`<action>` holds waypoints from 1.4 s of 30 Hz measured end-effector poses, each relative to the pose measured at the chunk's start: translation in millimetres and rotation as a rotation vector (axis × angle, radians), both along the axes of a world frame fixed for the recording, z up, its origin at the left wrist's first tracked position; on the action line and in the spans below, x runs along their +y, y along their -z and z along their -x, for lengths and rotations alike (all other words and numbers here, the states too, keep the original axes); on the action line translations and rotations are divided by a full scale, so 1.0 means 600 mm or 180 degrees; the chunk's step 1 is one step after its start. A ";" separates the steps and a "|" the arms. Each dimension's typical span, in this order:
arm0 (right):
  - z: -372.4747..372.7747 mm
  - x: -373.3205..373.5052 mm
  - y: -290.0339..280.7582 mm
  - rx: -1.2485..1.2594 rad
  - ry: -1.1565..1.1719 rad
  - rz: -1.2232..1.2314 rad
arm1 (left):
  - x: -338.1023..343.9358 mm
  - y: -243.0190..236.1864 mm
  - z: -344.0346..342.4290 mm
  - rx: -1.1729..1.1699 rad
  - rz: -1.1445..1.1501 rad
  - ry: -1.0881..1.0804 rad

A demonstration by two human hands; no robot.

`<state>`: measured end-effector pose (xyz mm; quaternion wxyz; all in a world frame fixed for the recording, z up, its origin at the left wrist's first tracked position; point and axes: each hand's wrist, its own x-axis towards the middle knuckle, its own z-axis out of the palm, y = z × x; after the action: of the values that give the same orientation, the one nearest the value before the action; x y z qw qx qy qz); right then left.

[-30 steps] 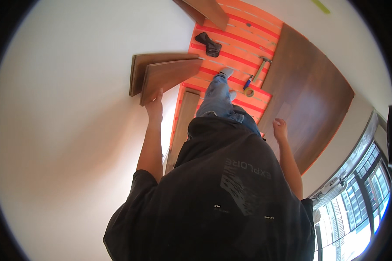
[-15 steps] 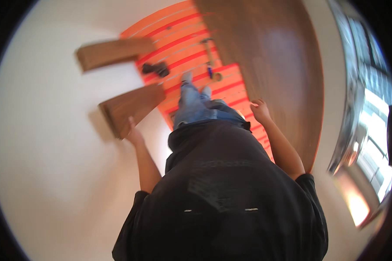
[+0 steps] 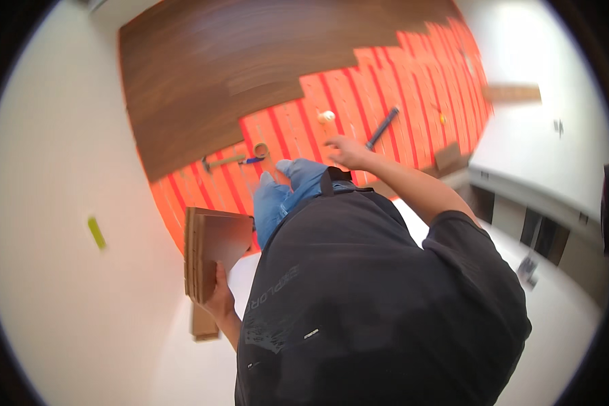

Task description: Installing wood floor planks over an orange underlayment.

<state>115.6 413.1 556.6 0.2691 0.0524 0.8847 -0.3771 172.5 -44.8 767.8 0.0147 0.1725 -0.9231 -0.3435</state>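
My left hand (image 3: 218, 300) grips a small stack of brown floor planks (image 3: 218, 243), its thumb on the face of the front one and the fingers hidden behind. The stack tilts up at my left, with its layered edges showing. Below it the end of another plank (image 3: 204, 325) sticks out. My right hand (image 3: 348, 152) hangs over the orange underlay (image 3: 311, 135), empty, its fingers loosely bent and apart. Nearest to it are a dark bar-shaped tool (image 3: 384, 128) and a small whitish roll (image 3: 326, 116).
Laid brown flooring (image 3: 237, 74) fills the far left, with a stepped edge. By my feet lie a hammer (image 3: 223, 162), a tape roll (image 3: 261, 150) and a blue-handled tool (image 3: 252, 161). A white cabinet (image 3: 548, 172) stands at right. A yellow-green object (image 3: 96, 233) shows against the pale left surface.
My view and body have turned, so the laid flooring has swung from right to far left. My left hand now holds planks upright close beside me; my right hand has moved out over the underlay.
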 end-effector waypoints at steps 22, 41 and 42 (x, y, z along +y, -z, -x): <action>-0.153 0.177 -0.198 0.1992 0.2368 0.2253 | 0.996 -0.154 0.269 0.0752 -0.1235 0.5423; -0.368 0.873 -0.211 0.1375 0.4563 0.2258 | 1.528 0.281 0.223 -0.4944 -0.1126 0.3889; -0.413 0.897 -0.220 0.1576 0.4693 0.2034 | 1.563 0.301 0.222 -0.5065 -0.0962 0.3957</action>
<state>363.2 951.4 688.5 -0.2463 0.4540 0.5080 -0.6893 39.3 893.1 587.2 -0.8057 -0.1590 -0.5383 -0.1890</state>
